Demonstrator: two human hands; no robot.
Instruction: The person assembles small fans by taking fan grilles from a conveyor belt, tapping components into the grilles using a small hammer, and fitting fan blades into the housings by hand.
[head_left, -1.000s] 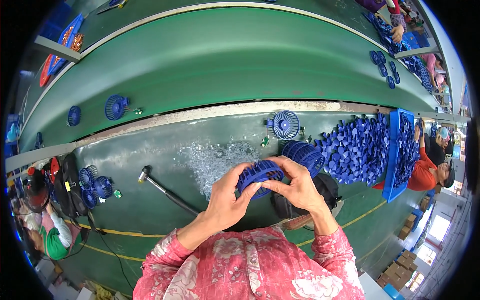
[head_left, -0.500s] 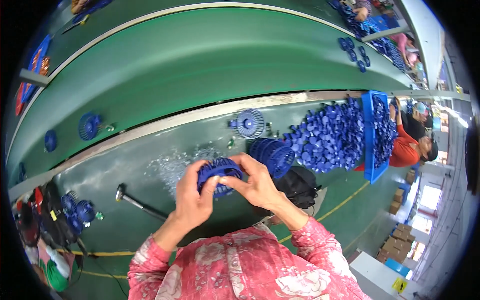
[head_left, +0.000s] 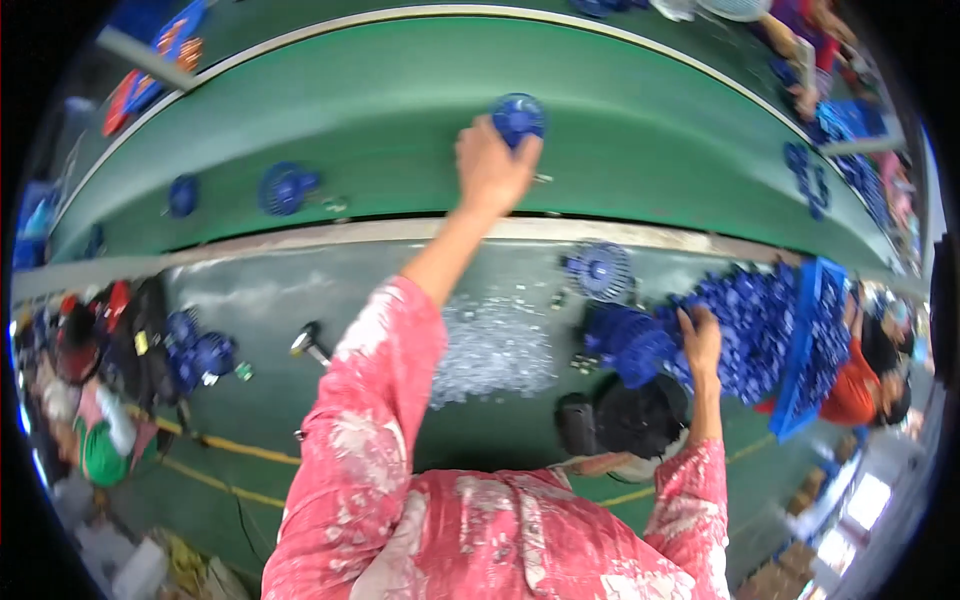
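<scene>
Out over the green belt, my left hand (head_left: pixel 492 170) is closed on a round blue fan housing (head_left: pixel 518 118) with a slatted face. My right hand (head_left: pixel 704 340) is at the near left edge of a heap of small blue plastic caps (head_left: pixel 745 325). Its fingers look apart, though motion blurs them, and nothing shows between them. Just left of that hand lie blue slatted fan cages (head_left: pixel 632 342). A blue fan with its grille facing up (head_left: pixel 600 271) sits behind them. Small clear plastic pieces (head_left: pixel 495 345) are spread over the table before me.
A blue tray (head_left: pixel 797 350) of caps stands beyond the heap. A hammer (head_left: pixel 308 342) lies left of my left arm. More blue fan parts (head_left: pixel 285 188) rest on the belt (head_left: pixel 400 140). A round black object (head_left: pixel 642 415) is at the table's near edge. Other people work on the right.
Both hands held the blue housing together near my body. The left hand has carried it forward onto the belt side, and the right has let go and moved right to the caps.
</scene>
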